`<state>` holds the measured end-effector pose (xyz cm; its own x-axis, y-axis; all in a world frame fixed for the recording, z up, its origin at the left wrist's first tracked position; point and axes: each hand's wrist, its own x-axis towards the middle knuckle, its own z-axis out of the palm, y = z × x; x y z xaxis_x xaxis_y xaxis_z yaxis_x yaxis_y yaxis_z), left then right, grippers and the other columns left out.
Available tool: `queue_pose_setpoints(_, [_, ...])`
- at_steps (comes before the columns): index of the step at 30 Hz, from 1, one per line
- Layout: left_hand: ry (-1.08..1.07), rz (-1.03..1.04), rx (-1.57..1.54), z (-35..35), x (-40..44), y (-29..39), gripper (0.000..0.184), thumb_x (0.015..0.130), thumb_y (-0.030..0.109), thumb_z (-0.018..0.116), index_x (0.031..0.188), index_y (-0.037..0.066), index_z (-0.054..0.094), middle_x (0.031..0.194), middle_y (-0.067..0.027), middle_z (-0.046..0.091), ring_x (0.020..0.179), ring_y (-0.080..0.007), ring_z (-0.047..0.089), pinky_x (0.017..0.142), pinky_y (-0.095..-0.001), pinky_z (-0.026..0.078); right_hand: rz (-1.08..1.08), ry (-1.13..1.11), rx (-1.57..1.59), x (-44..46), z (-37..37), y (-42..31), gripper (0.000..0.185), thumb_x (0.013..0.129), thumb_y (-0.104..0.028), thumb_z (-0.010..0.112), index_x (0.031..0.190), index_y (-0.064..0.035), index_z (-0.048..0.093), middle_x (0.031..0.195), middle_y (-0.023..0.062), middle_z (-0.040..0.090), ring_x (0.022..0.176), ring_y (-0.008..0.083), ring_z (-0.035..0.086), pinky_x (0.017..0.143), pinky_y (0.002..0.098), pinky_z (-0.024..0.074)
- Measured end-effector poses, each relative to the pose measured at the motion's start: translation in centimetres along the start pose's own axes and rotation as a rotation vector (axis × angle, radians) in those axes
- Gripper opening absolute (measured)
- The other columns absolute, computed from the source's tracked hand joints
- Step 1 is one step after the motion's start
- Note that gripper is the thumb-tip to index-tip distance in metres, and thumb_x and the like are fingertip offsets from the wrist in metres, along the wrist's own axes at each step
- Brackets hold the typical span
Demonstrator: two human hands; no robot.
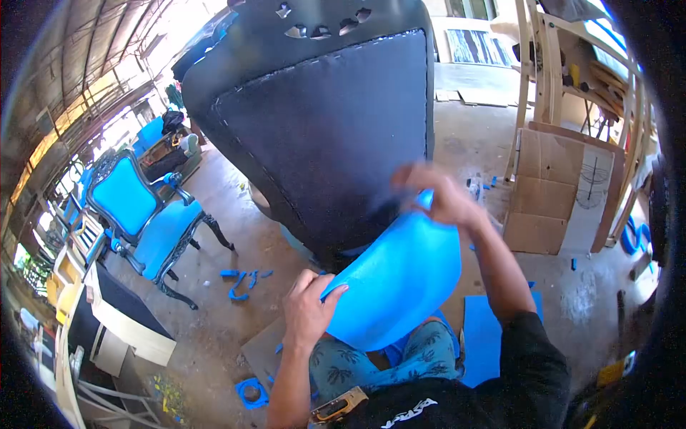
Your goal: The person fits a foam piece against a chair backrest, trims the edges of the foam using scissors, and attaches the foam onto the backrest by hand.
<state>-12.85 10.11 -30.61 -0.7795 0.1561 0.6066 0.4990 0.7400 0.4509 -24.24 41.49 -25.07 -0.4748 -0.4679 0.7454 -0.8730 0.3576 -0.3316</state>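
Note:
A smooth, bright blue sheet (pixel 400 286), foam or upholstery material by its look, lies curved across my lap. My left hand (pixel 311 307) is closed on its left edge, thumb on top. At the sheet's upper corner is my right hand (pixel 446 200), smeared by motion; whether its fingers grip the corner is unclear. Just beyond both hands stands a large dark chair back (pixel 336 136), its panel edged with a line of staples and its top cut with openings. A yellowish hand tool (pixel 339 406), resembling a staple gun, rests at my waist.
To the left stands a carved dark chair (pixel 153 214) with blue upholstery. Blue scraps (pixel 243 282) and a blue piece with a hole (pixel 251 392) lie on the floor. Flattened cardboard (pixel 547 189) leans against a wooden rack (pixel 550 71) at right. A flat blue sheet (pixel 482 343) lies beside me.

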Motion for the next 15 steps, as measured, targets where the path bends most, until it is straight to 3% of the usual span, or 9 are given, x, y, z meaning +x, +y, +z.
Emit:
queue_pose_setpoints(1, [-0.011,0.026,0.008,-0.1,-0.1,0.1,0.024,0.077,0.024,0.08,0.092,0.007,0.072,0.084,-0.0096,0.062,0.075,-0.0294,0.064,0.066,-0.0396,0.051,-0.065,0.31,-0.244,0.8,-1.2,2.9,0.04,0.08,-0.01,0.074,0.119,-0.006,0.065,0.117,0.0122,0.063,0.108,0.0285,0.059,0.095,0.0384,0.0474])
queue_pose_setpoints(3, [-0.027,0.059,0.017,-0.2,0.0,0.4,0.024,0.078,0.023,0.08,0.093,0.007,0.072,0.085,-0.0093,0.062,0.075,-0.0291,0.065,0.066,-0.039,0.052,0.338,0.816,-0.035,2.9,-3.1,9.2,0.052,0.091,-0.025,0.066,0.138,-0.0067,0.051,0.131,0.0182,0.055,0.116,0.0294,0.056,0.098,0.0395,0.0453])
queue_pose_setpoints(5, [-0.142,0.135,-0.035,-0.6,0.3,0.6,0.023,0.078,0.024,0.08,0.093,0.007,0.072,0.086,-0.0084,0.065,0.077,-0.0277,0.066,0.067,-0.0373,0.053,0.597,0.855,0.151,4.9,-4.8,15.3,0.077,0.096,-0.052,0.052,0.151,-0.0026,0.031,0.15,0.0229,0.039,0.131,0.0357,0.045,0.108,0.0436,0.0363])
queue_pose_setpoints(7, [-0.153,0.176,-0.063,-0.7,0.5,0.2,0.024,0.078,0.024,0.08,0.093,0.008,0.073,0.086,-0.0079,0.066,0.077,-0.0268,0.067,0.067,-0.0364,0.054,0.658,0.735,0.507,5.9,-4.8,16.8,0.082,0.095,-0.063,0.046,0.153,-0.0073,0.029,0.156,0.017,0.032,0.138,0.0322,0.037,0.113,0.0447,0.027])
queue_pose_setpoints(8, [-0.167,0.226,-0.109,-0.9,0.8,0.0,0.024,0.078,0.025,0.08,0.093,0.008,0.073,0.087,-0.0073,0.067,0.077,-0.0259,0.068,0.068,-0.0354,0.055,0.743,0.685,0.71,6.4,-4.7,17.1,0.088,0.093,-0.07,0.042,0.154,-0.0077,0.029,0.156,0.0139,0.034,0.139,0.0297,0.036,0.111,0.0454,0.0277])
queue_pose_setpoints(9, [-0.152,0.22,-0.1,-1.5,1.1,0.0,0.024,0.078,0.025,0.08,0.093,0.008,0.073,0.087,-0.0073,0.067,0.077,-0.0259,0.068,0.068,-0.0354,0.055,0.731,0.599,0.715,7.0,-4.5,16.5,0.086,0.093,-0.068,0.043,0.154,-0.0084,0.03,0.155,0.0112,0.037,0.139,0.0266,0.036,0.111,0.0444,0.028])
queue_pose_setpoints(11, [-0.145,0.233,-0.06,-2.2,1.6,0.4,0.025,0.077,0.025,0.08,0.093,0.008,0.073,0.085,-0.0068,0.069,0.075,-0.025,0.068,0.067,-0.0349,0.055,0.744,0.629,0.591,7.2,-3.9,15.6,0.079,0.095,-0.064,0.042,0.148,-0.005,0.04,0.149,0.0124,0.044,0.135,0.0267,0.04,0.108,0.0448,0.0299])
queue_pose_setpoints(15, [-0.147,0.236,-0.016,-3.3,3.3,-0.1,0.024,0.077,0.025,0.08,0.092,0.008,0.073,0.085,-0.0064,0.069,0.073,-0.0249,0.068,0.066,-0.0351,0.055,0.745,0.653,0.546,6.7,-4.1,15.0,0.075,0.097,-0.061,0.042,0.147,-0.0049,0.041,0.148,0.0113,0.045,0.133,0.0258,0.041,0.108,0.0434,0.0302])
